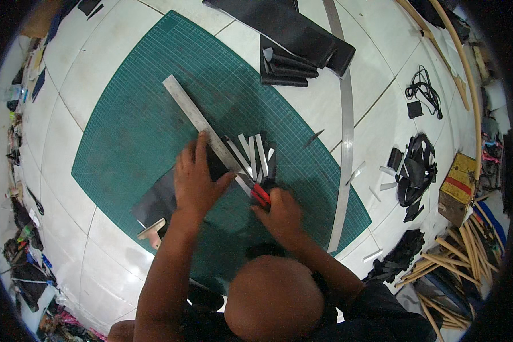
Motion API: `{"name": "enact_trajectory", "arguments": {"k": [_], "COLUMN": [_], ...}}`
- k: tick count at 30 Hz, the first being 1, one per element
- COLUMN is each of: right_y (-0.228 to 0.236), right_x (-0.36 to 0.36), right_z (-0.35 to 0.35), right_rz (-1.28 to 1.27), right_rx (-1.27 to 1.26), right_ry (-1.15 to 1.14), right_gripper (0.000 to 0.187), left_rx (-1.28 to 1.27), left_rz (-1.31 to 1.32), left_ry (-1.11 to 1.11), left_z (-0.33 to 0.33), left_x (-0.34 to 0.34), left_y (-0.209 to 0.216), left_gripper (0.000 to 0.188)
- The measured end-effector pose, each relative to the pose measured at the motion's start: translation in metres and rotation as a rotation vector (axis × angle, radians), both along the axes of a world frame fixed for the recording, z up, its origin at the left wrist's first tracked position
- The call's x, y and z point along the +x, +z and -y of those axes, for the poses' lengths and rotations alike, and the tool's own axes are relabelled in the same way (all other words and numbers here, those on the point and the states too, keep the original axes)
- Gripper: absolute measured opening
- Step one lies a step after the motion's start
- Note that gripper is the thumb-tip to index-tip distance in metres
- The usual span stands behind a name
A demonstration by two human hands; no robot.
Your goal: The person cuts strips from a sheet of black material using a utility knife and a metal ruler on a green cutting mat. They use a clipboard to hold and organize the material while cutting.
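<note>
My left hand [195,178] is spread over a steel ruler [189,105], fingers stretched out and a fingertip touching it. Under the ruler and beside this hand lies a piece of black sheet material [157,199], partly hidden by the hand. My right hand [283,216] is closed around a red-and-black cutter [260,195] near the ruler's lower end; its tip is too small to make out. Just beyond the cutter, several narrow white and dark strips [252,154] lie fanned out on the green cutting mat [154,122].
A scraper-like tool [152,231] lies by my left forearm. Folded black material [290,40] is at the far side. A long metal strip [346,131] crosses the mat's right edge. Further right are black scraps [419,176], a yellow box [457,188] and wooden sticks [467,251].
</note>
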State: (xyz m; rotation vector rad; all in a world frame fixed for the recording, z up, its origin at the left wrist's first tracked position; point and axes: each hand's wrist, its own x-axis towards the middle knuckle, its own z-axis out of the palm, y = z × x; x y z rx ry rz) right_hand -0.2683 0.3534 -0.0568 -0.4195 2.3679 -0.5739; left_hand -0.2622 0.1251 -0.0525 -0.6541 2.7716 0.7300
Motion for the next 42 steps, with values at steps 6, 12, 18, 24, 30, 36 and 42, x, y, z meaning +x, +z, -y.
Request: {"name": "enact_trajectory", "arguments": {"k": [6, 12, 18, 24, 30, 36, 42], "right_y": [-0.006, 0.008, -0.004, 0.008, -0.018, -0.022, 0.012], "right_x": [-0.012, -0.092, -0.095, -0.072, -0.069, -0.077, -0.081], "right_z": [-0.026, -0.082, -0.087, 0.005, 0.024, -0.018, -0.086], "right_rz": [-0.279, -0.183, -0.424, -0.249, -0.238, -0.319, -0.613], "right_rx": [-0.226, -0.066, -0.084, -0.271, -0.250, -0.179, -0.064], "right_ry": [-0.115, -0.351, -0.175, -0.005, 0.100, -0.069, -0.276], "right_gripper": [0.042, 0.040, 0.051, 0.062, 0.045, 0.036, 0.042], "left_rx": [-0.042, -0.079, -0.029, -0.048, 0.002, 0.086, 0.353], "left_rz": [0.128, 0.142, 0.108, 0.010, 0.007, -0.114, -0.338], "left_ry": [-0.050, -0.129, -0.124, -0.167, -0.168, -0.141, -0.015], "left_z": [0.014, 0.009, 0.003, 0.009, 0.010, 0.016, 0.026], "left_x": [0.029, 0.038, 0.050, 0.051, 0.045, 0.051, 0.065], "left_y": [0.008, 0.002, 0.000, 0.000, 0.004, 0.003, 0.000], "left_gripper": [0.131, 0.134, 0.128, 0.124, 0.120, 0.117, 0.112]}}
